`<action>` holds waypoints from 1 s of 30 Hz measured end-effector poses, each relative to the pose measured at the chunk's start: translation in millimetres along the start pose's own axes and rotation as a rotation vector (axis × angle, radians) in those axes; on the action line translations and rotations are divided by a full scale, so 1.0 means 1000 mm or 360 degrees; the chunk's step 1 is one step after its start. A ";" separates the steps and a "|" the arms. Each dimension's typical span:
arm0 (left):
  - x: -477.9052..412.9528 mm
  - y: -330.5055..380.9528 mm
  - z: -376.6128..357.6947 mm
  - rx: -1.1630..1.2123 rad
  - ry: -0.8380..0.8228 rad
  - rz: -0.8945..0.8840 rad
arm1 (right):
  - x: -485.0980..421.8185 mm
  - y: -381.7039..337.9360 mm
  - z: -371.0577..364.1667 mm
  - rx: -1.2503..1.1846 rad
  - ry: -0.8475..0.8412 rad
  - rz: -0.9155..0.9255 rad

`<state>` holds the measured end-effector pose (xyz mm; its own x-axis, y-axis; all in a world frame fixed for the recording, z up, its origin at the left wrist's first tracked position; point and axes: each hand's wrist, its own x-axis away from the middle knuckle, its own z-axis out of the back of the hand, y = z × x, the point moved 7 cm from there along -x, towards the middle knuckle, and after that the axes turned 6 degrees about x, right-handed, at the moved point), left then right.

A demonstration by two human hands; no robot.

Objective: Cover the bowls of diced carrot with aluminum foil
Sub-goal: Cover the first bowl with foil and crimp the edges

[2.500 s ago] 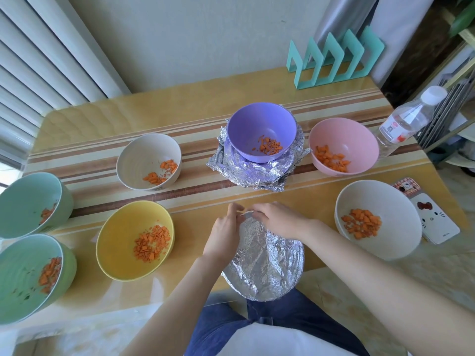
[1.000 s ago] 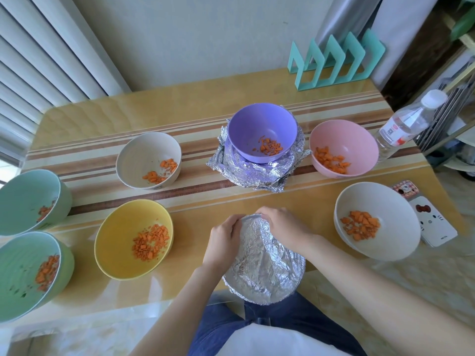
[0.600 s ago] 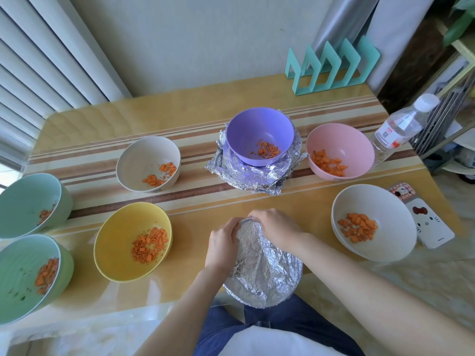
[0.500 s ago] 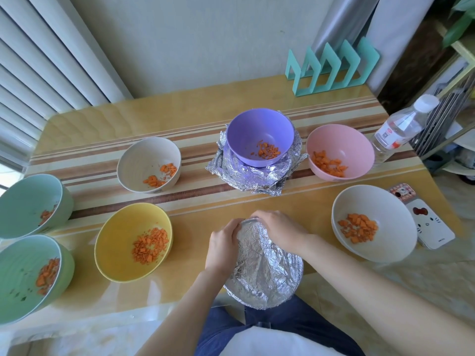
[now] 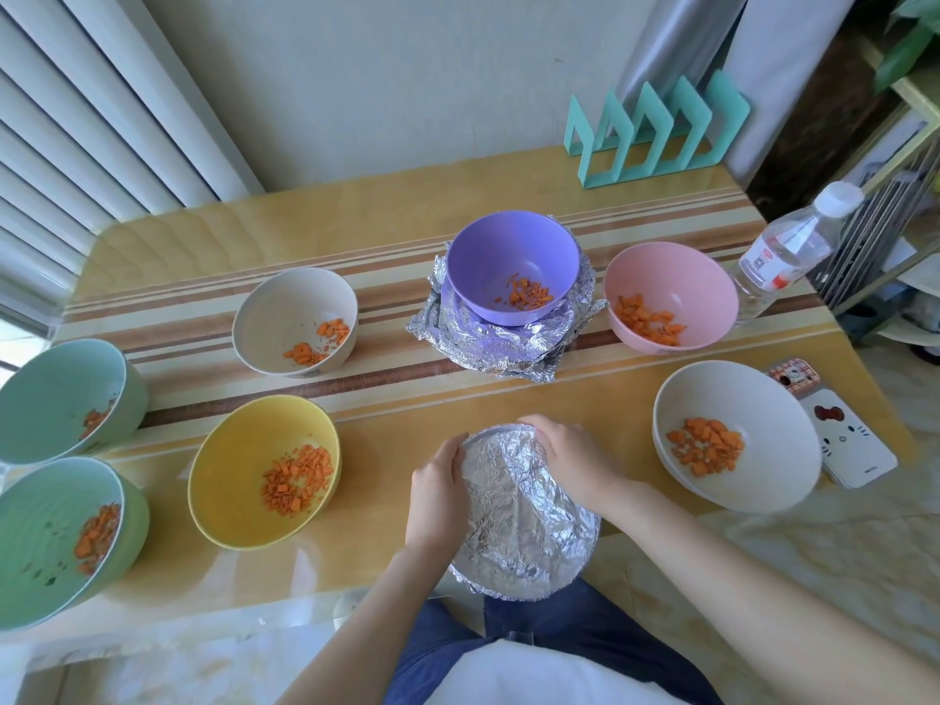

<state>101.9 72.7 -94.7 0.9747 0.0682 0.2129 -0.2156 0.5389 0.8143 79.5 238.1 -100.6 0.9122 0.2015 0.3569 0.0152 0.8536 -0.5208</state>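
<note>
Sunlit wooden table (image 5: 315, 221) with brown stripes stands against a pale wall, white slatted blinds (image 5: 61, 145) at its left. A seated person leans over the near edge, where the foil-covered bowl (image 5: 524, 521) sits, part of it overhanging the edge above the person's lap. Crinkled aluminum foil is drawn over its whole top, so what is inside cannot be seen.

The left hand (image 5: 437, 491) grips the bowl's left rim, fingers close together and curled over the foil. The right hand (image 5: 575, 460) clasps the far right rim, fingers curled down on the foil edge; its fingertips appear to be tucked under, though the view does not settle it.

Seven open bowls ring the covered one, each holding diced carrot (image 5: 297, 475). Two green bowls, one nearer (image 5: 40, 526) and one farther (image 5: 56, 389), sit at the left edge. A yellow bowl (image 5: 239, 480) is just left of the hands and a beige bowl (image 5: 285, 307) lies beyond it. A purple bowl (image 5: 503, 256) rests on a crumpled stack of foil sheets (image 5: 488, 348) mid-table, a pink bowl (image 5: 671, 277) beside it, and a white bowl (image 5: 737, 394) stands right of the hands.

A teal rack (image 5: 656, 134) stands at the far right corner. A clear plastic bottle (image 5: 788, 251) with a white cap rises by the right edge, and a phone (image 5: 849, 450) in a white cartoon-cat case lies beside the white bowl.
</note>
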 end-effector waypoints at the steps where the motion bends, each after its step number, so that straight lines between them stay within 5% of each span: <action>1: 0.002 -0.002 -0.001 -0.0014 0.0007 0.0027 | 0.001 0.003 0.000 -0.0014 0.0020 -0.0015; 30: -0.004 0.004 -0.012 -0.0156 -0.0027 -0.0084 | -0.020 -0.042 -0.002 0.0506 -0.0130 0.0308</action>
<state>98.3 84.5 -98.5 0.9832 0.0238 0.1808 -0.1563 0.6207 0.7683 61.5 197.3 -86.9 0.8497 0.4005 0.3429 -0.2940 0.8998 -0.3225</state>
